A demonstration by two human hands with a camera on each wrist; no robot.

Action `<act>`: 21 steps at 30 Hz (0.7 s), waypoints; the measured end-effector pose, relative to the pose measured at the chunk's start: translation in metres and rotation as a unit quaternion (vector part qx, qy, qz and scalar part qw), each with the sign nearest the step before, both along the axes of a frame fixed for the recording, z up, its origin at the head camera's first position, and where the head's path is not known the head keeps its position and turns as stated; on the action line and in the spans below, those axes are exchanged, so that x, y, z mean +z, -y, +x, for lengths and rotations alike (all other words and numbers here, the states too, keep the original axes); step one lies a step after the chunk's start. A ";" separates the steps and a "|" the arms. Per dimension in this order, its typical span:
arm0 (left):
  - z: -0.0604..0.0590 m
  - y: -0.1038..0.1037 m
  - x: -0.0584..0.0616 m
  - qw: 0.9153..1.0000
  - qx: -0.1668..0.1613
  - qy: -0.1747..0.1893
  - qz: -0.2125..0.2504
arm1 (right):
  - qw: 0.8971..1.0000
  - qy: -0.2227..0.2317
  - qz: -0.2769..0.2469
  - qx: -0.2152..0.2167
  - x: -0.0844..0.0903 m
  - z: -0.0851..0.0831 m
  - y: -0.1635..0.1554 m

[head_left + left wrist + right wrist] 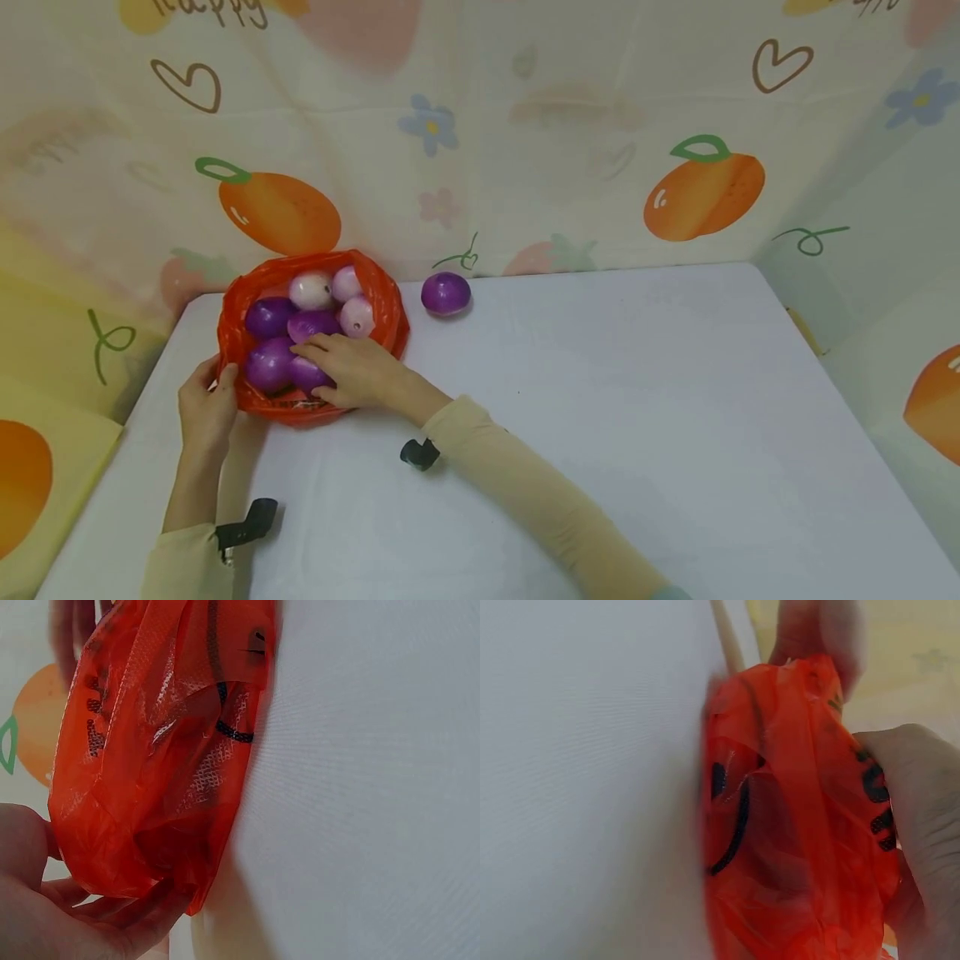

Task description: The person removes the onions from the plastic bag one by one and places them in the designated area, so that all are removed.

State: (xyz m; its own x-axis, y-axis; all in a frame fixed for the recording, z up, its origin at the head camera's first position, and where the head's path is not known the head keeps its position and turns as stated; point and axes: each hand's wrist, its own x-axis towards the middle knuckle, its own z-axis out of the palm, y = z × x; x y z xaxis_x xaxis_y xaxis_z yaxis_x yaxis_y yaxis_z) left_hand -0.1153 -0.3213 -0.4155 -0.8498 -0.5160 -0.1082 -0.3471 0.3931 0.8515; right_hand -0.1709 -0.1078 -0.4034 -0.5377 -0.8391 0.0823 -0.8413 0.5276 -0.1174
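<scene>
A red plastic bag [390,312] with a rolled-open mouth stands on the table, holding several onions, some deep purple [270,317], others pale [311,291]. At its left side my left hand [207,408] grips the rim, thumb at the edge and fingers against the outer wall. My right hand [358,372] reaches over the front right rim into the bag. Its fingers and thumb are around a purple onion [306,377] near the front, which the hand partly covers. The right wrist view shows this hand [922,817] beside the bag's printed wall, fingertips hidden inside.
One purple onion [446,294] sits outside the bag, to its right by the table's back edge. The white tabletop [637,400] stretches right. A printed cloth [547,167] hangs behind. Black wrist mounts [251,521] sit on both forearms.
</scene>
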 end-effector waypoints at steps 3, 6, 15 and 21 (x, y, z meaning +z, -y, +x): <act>-0.001 0.000 0.000 1.000 0.000 -0.003 0.002 | 0.999 -0.034 0.017 0.031 0.000 0.001 0.002; -0.001 -0.001 0.000 1.000 -0.001 -0.004 0.004 | 0.996 -0.060 0.042 0.056 0.000 0.002 0.005; 0.001 -0.001 0.000 1.000 -0.004 -0.003 0.002 | 0.992 -0.078 0.090 0.051 0.003 0.006 0.005; 0.001 0.000 -0.001 1.000 -0.008 0.000 0.001 | 0.988 -0.098 0.116 0.031 0.003 0.007 0.000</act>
State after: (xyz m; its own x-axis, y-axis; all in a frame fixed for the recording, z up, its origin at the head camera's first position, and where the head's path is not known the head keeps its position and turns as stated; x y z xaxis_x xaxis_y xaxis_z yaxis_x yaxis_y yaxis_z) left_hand -0.1145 -0.3209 -0.4162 -0.8581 -0.5018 -0.1094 -0.3405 0.3964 0.8526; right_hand -0.1637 -0.1083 -0.4002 -0.4772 -0.8786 -0.0197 -0.8677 0.4675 0.1689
